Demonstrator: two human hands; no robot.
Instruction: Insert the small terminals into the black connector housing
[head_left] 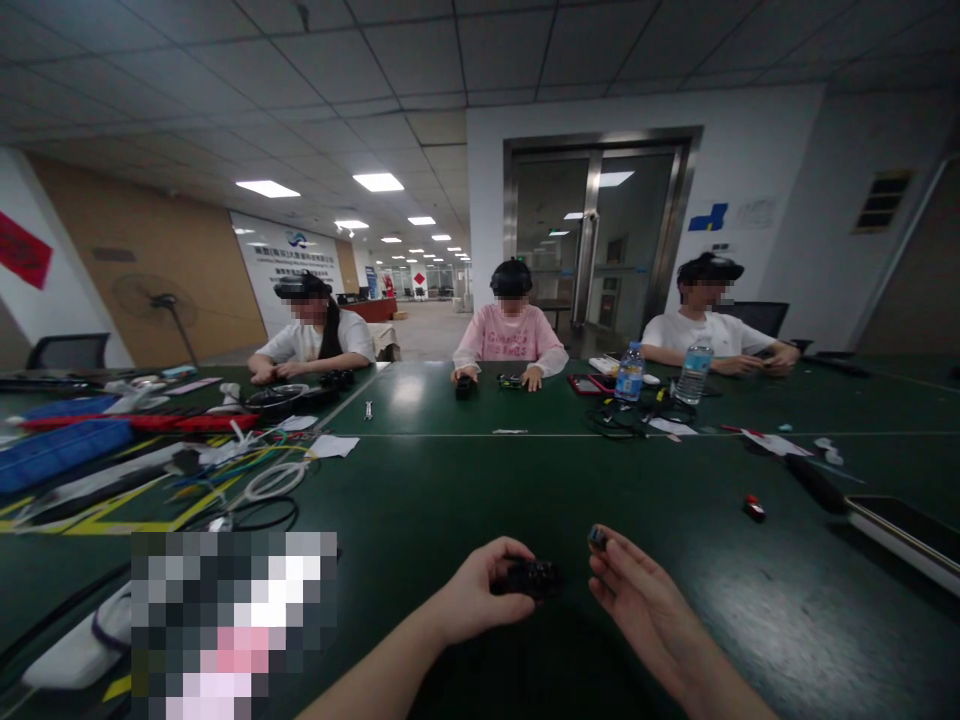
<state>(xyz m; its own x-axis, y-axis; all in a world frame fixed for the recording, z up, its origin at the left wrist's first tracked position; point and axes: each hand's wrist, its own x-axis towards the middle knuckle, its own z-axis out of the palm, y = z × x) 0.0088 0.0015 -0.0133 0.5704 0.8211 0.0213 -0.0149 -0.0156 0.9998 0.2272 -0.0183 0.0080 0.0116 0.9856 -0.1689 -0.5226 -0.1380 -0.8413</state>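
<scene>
While the left hand [476, 592] grips a black device [538, 577] toward the table's [450, 485] near edge, the right hand [649, 595] pinches a small dark block [597, 538], apart from it. Working room extends ahead to the pale seam [435, 435]. Wall sign [294, 265]: blue logo, Chinese characters too small to read surely; 2 bottles [629, 374] near far edge, labels unreadable.

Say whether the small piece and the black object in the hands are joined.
Apart: the right hand holds the small piece, and green table shows between it and the black object in the left hand.
</scene>
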